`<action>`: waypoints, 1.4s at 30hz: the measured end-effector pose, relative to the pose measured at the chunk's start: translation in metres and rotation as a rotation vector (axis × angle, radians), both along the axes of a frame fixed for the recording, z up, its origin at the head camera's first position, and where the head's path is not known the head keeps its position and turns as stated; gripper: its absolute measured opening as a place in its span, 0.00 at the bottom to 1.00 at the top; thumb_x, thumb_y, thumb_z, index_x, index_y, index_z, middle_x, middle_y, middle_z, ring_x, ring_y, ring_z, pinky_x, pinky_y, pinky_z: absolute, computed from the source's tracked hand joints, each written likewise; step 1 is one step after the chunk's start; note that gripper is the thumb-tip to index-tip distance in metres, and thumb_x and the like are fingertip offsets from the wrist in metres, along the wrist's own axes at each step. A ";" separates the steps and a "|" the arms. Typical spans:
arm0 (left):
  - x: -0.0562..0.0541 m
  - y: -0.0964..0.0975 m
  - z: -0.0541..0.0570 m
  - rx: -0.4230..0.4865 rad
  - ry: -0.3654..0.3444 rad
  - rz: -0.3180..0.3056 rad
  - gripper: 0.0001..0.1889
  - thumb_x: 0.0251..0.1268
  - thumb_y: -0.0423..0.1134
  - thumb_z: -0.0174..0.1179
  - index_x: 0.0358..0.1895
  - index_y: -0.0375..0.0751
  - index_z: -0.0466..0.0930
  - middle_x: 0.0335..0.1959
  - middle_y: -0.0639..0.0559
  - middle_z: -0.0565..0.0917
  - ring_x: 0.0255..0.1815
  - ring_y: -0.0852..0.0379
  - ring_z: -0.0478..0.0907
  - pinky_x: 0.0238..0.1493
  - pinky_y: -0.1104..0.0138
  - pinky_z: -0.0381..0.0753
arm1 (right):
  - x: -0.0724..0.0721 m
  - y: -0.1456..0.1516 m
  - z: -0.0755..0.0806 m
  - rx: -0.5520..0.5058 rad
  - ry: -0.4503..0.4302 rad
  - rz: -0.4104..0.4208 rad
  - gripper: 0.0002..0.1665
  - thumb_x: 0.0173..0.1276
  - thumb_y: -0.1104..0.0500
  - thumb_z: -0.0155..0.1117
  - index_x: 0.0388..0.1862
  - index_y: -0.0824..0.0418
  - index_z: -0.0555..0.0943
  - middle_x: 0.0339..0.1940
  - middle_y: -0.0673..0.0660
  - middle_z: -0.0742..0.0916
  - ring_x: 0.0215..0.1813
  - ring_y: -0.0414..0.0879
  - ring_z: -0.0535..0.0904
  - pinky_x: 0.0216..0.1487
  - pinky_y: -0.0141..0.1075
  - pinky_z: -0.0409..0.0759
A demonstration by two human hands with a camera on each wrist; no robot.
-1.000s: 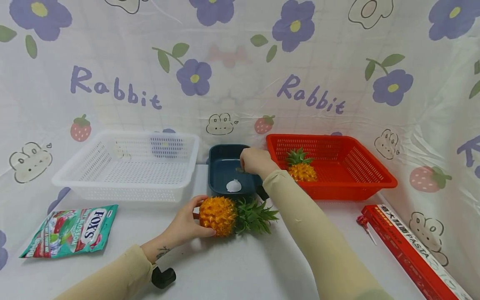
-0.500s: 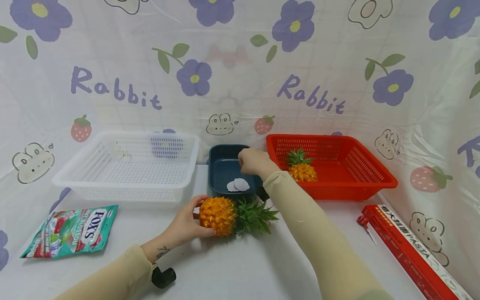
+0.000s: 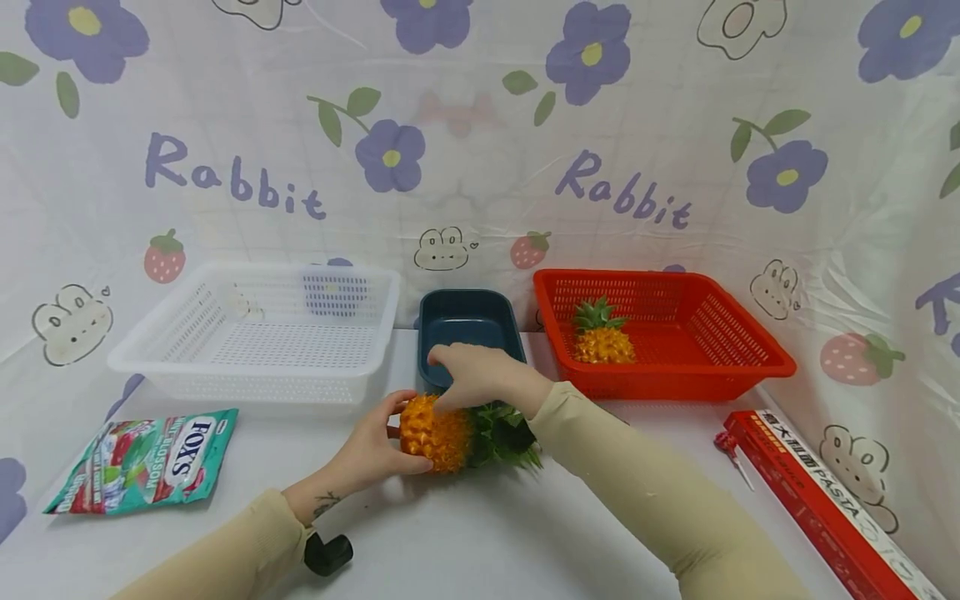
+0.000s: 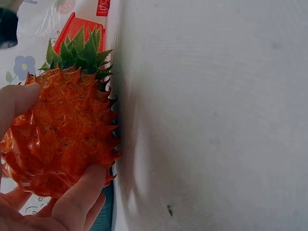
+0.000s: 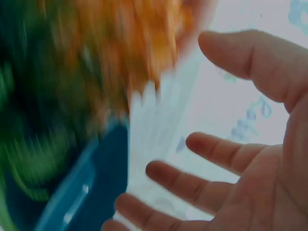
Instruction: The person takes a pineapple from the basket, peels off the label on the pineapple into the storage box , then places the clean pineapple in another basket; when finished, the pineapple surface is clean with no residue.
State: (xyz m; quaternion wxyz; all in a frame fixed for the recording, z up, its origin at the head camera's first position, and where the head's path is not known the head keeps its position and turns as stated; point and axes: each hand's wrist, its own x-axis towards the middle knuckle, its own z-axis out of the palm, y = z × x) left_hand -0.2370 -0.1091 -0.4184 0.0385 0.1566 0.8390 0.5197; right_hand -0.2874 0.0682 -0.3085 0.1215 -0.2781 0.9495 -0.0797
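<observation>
A toy-like orange pineapple [image 3: 429,442] with green leaves lies on its side on the white table, its crown pointing right. My left hand [image 3: 372,440] grips its base end from the left, thumb and fingers around the spiky body in the left wrist view. Over the pineapple's far side hovers my right hand [image 3: 483,377], its fingers spread apart in the right wrist view. Whether it touches the fruit is not clear. Behind both hands stands a dark blue dish [image 3: 472,308], whose near part is hidden by my right hand.
A white basket [image 3: 255,387] stands left of the dish. On its right, a red basket [image 3: 690,371] contains another pineapple [image 3: 604,343]. A green FOX'S candy bag [image 3: 146,462] lies at left; a pasta box [image 3: 817,492] and wrapped lollipop [image 3: 731,450] lie at right.
My right hand has come from above the dish toward the pineapple, and its fingers have spread. White round pieces seen earlier in the dish are now hidden. My left hand stays on the pineapple.
</observation>
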 end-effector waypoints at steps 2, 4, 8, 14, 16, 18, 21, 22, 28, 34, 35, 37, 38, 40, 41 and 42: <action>0.001 0.000 0.001 -0.005 -0.009 0.004 0.47 0.39 0.37 0.75 0.67 0.44 0.59 0.63 0.41 0.67 0.45 0.49 0.75 0.44 0.60 0.80 | 0.009 -0.004 -0.006 0.035 -0.007 0.018 0.43 0.52 0.43 0.69 0.66 0.51 0.65 0.61 0.54 0.75 0.55 0.50 0.74 0.54 0.49 0.74; 0.001 0.000 0.001 -0.009 -0.016 0.008 0.47 0.39 0.37 0.75 0.67 0.45 0.58 0.63 0.42 0.67 0.46 0.48 0.75 0.44 0.60 0.81 | 0.017 -0.008 -0.012 0.058 -0.011 0.022 0.47 0.50 0.43 0.70 0.68 0.50 0.63 0.61 0.54 0.74 0.54 0.51 0.74 0.52 0.50 0.75; 0.002 -0.003 0.003 0.013 -0.037 -0.006 0.49 0.40 0.37 0.74 0.69 0.45 0.54 0.62 0.39 0.67 0.48 0.46 0.75 0.46 0.58 0.80 | 0.025 -0.013 -0.023 0.081 -0.013 0.020 0.52 0.45 0.43 0.73 0.68 0.51 0.62 0.56 0.54 0.76 0.47 0.49 0.74 0.47 0.47 0.77; 0.005 -0.020 0.006 0.050 -0.121 0.026 0.47 0.48 0.41 0.70 0.70 0.46 0.50 0.64 0.38 0.65 0.58 0.39 0.70 0.49 0.54 0.79 | 0.031 -0.017 -0.030 0.106 0.004 0.022 0.51 0.44 0.42 0.74 0.67 0.50 0.62 0.49 0.52 0.77 0.43 0.47 0.74 0.42 0.43 0.76; 0.007 -0.029 0.009 0.068 -0.131 0.062 0.45 0.53 0.44 0.67 0.70 0.45 0.48 0.64 0.37 0.65 0.60 0.38 0.69 0.50 0.54 0.78 | 0.032 -0.018 -0.031 0.111 0.009 0.016 0.51 0.45 0.41 0.73 0.67 0.49 0.62 0.50 0.52 0.76 0.44 0.47 0.74 0.43 0.44 0.75; 0.008 -0.038 0.013 0.117 -0.143 0.102 0.42 0.58 0.44 0.63 0.71 0.43 0.47 0.64 0.35 0.64 0.59 0.39 0.70 0.52 0.54 0.78 | 0.033 -0.018 -0.032 0.117 0.011 0.007 0.51 0.45 0.40 0.73 0.67 0.47 0.62 0.51 0.52 0.76 0.45 0.48 0.74 0.44 0.45 0.74; 0.009 -0.051 0.017 0.234 -0.178 0.156 0.39 0.64 0.45 0.57 0.71 0.40 0.44 0.63 0.34 0.63 0.59 0.39 0.70 0.53 0.55 0.77 | 0.034 -0.018 -0.033 0.116 0.017 -0.003 0.50 0.45 0.38 0.72 0.67 0.46 0.62 0.53 0.52 0.76 0.47 0.49 0.73 0.45 0.46 0.73; 0.010 -0.055 0.019 0.275 -0.194 0.176 0.38 0.65 0.45 0.55 0.71 0.39 0.43 0.63 0.33 0.62 0.59 0.39 0.69 0.53 0.56 0.77 | 0.034 -0.018 -0.033 0.113 0.018 -0.005 0.50 0.45 0.38 0.72 0.67 0.46 0.62 0.52 0.52 0.76 0.47 0.50 0.73 0.45 0.46 0.72; 0.011 -0.073 0.030 0.502 -0.291 0.318 0.40 0.69 0.50 0.48 0.71 0.40 0.33 0.67 0.34 0.55 0.47 0.51 0.79 0.49 0.63 0.80 | 0.036 -0.019 -0.034 0.091 0.023 -0.018 0.48 0.45 0.39 0.73 0.65 0.47 0.64 0.51 0.52 0.76 0.48 0.51 0.72 0.44 0.46 0.71; 0.005 -0.092 0.037 0.815 -0.350 0.486 0.45 0.66 0.51 0.51 0.71 0.49 0.24 0.62 0.44 0.57 0.40 0.59 0.79 0.52 0.67 0.77 | 0.037 -0.020 -0.036 0.091 0.035 -0.026 0.48 0.45 0.40 0.73 0.64 0.46 0.64 0.51 0.52 0.75 0.48 0.52 0.71 0.43 0.47 0.71; 0.004 -0.095 0.037 0.867 -0.353 0.518 0.46 0.66 0.51 0.52 0.71 0.51 0.24 0.59 0.47 0.58 0.42 0.57 0.78 0.52 0.67 0.77 | 0.037 -0.021 -0.037 0.094 0.038 -0.028 0.48 0.44 0.40 0.73 0.64 0.46 0.64 0.51 0.52 0.75 0.47 0.52 0.71 0.43 0.47 0.71; 0.000 -0.100 0.038 0.966 -0.353 0.577 0.46 0.65 0.51 0.53 0.71 0.54 0.25 0.56 0.50 0.58 0.47 0.54 0.75 0.54 0.66 0.75 | 0.037 -0.021 -0.038 0.098 0.042 -0.030 0.47 0.44 0.40 0.73 0.64 0.46 0.64 0.50 0.51 0.75 0.47 0.51 0.71 0.43 0.46 0.71; -0.002 -0.103 0.039 1.014 -0.347 0.602 0.46 0.65 0.50 0.53 0.71 0.56 0.25 0.54 0.51 0.58 0.50 0.52 0.73 0.54 0.66 0.75 | 0.036 -0.021 -0.038 0.096 0.043 -0.031 0.47 0.44 0.40 0.73 0.64 0.46 0.65 0.50 0.52 0.75 0.47 0.51 0.71 0.43 0.46 0.71; -0.005 -0.109 0.040 1.100 -0.335 0.642 0.45 0.64 0.50 0.55 0.71 0.57 0.27 0.53 0.51 0.58 0.53 0.50 0.70 0.56 0.64 0.74 | 0.036 -0.021 -0.039 0.092 0.043 -0.033 0.47 0.44 0.41 0.73 0.64 0.46 0.65 0.50 0.52 0.75 0.46 0.51 0.71 0.42 0.46 0.71; -0.007 -0.112 0.041 1.136 -0.330 0.654 0.45 0.64 0.50 0.55 0.71 0.58 0.28 0.52 0.51 0.57 0.53 0.49 0.68 0.56 0.63 0.74 | 0.036 -0.021 -0.039 0.091 0.044 -0.034 0.47 0.44 0.41 0.73 0.64 0.46 0.65 0.49 0.52 0.75 0.46 0.51 0.71 0.42 0.46 0.71; -0.009 -0.114 0.041 1.164 -0.322 0.662 0.45 0.64 0.49 0.55 0.71 0.59 0.28 0.52 0.51 0.56 0.53 0.48 0.68 0.56 0.62 0.74 | 0.036 -0.021 -0.040 0.088 0.044 -0.035 0.47 0.44 0.41 0.73 0.64 0.46 0.65 0.49 0.52 0.75 0.46 0.51 0.71 0.42 0.46 0.71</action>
